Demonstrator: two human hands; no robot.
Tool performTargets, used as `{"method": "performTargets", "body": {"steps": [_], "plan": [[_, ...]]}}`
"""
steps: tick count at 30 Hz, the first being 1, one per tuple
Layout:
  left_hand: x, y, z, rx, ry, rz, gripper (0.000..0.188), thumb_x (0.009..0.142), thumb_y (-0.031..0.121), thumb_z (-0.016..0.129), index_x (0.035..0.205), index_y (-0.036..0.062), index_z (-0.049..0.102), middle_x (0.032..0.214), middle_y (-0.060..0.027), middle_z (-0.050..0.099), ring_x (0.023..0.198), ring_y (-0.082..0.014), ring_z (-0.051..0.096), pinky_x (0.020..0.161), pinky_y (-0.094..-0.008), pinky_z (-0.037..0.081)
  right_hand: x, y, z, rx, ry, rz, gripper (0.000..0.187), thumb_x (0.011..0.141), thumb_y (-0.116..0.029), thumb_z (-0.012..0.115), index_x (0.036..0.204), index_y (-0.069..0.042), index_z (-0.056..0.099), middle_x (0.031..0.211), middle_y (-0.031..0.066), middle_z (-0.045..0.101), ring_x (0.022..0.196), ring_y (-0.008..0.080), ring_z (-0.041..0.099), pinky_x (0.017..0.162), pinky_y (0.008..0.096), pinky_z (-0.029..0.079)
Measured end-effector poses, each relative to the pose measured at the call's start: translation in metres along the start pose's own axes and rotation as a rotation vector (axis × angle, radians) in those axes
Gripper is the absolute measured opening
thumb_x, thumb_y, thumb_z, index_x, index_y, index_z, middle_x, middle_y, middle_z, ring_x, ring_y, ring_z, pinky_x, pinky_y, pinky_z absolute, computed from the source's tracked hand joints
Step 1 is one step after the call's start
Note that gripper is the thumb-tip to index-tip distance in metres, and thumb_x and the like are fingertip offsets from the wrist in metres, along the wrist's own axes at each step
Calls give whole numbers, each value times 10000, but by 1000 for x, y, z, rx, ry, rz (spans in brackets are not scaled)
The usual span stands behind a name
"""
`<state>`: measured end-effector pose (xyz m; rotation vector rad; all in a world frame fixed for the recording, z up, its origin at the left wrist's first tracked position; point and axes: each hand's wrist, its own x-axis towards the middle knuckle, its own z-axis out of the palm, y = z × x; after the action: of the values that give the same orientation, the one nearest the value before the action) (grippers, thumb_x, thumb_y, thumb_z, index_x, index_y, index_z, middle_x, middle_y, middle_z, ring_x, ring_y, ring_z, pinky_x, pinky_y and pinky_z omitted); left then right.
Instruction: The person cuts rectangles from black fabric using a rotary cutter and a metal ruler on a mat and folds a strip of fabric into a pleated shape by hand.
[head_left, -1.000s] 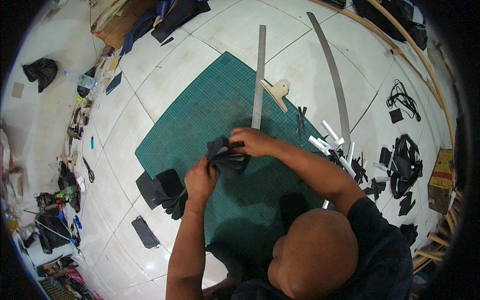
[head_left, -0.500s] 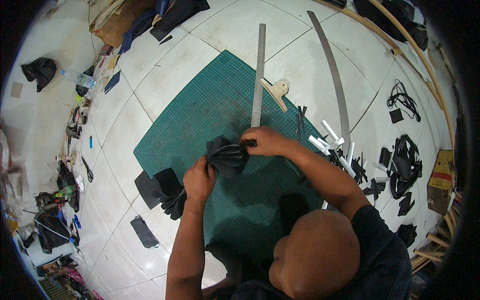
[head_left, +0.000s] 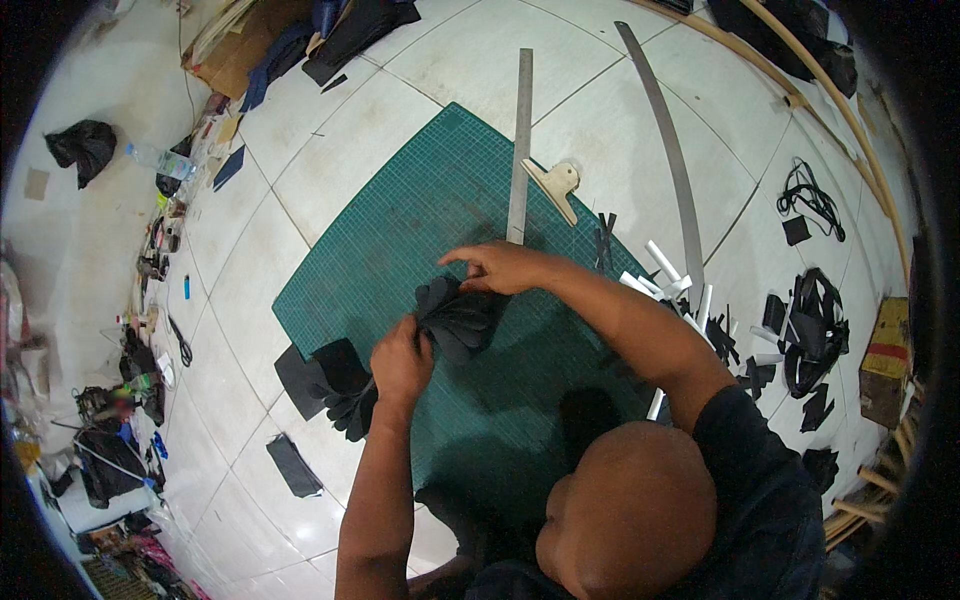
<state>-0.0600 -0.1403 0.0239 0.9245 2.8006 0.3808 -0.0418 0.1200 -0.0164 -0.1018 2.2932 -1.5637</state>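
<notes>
A fanned stack of black pieces [head_left: 455, 325] with rounded ends is held above the green cutting mat [head_left: 370, 230]; their material I cannot make out. Its left edge is pinched between the closed thumb and fingers of my left hand [head_left: 402, 362]. My right hand [head_left: 505, 268] reaches over the upper right side of the fan, index finger stretched out to the left and apart from the thumb, which is close to the pieces. Beside my left wrist lies a second fanned bunch of black pieces [head_left: 350, 410], partly hidden by the forearm.
A steel ruler [head_left: 523, 140] and a cream bulldog clip [head_left: 555, 188] lie at the mat's upper right edge. Farther right are a long metal strip [head_left: 668, 140], white rolls [head_left: 705, 305] and black scraps [head_left: 757, 375]. A dark folded piece [head_left: 293, 465] rests on the tiles at left.
My right hand has moved slightly left over the fan, and its index finger has straightened out. The fanned pieces have turned to show more of their flat faces. My left hand keeps its pinch.
</notes>
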Motion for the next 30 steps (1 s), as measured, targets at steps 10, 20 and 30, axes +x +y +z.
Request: {"method": "performTargets", "body": {"steps": [10, 20, 30], "plan": [[0, 0, 0, -38, -2, -14, 302, 880, 193, 627, 1139, 40, 608, 899, -236, 681, 821, -439, 661, 708, -529, 522, 6, 27, -2, -255, 140, -332, 250, 825, -175, 708, 1039, -61, 648, 962, 161, 659, 959, 381, 638, 843, 467, 500], [0, -3, 0, -34, 6, -11, 335, 878, 182, 626, 1178, 37, 606, 927, -235, 685, 838, -440, 662, 731, -516, 529, -23, 19, -8, -246, 112, -182, 259, 813, -167, 680, 1036, -37, 656, 1009, 193, 673, 985, 394, 646, 841, 488, 502], [2, -5, 2, -19, -23, -48, 339, 876, 170, 616, 1195, 55, 608, 967, -227, 690, 885, -431, 663, 764, -512, 529, -34, 23, -3, -243, 101, -161, 311, 832, -145, 654, 1126, -45, 638, 1020, 183, 685, 966, 363, 670, 843, 455, 517]]}}
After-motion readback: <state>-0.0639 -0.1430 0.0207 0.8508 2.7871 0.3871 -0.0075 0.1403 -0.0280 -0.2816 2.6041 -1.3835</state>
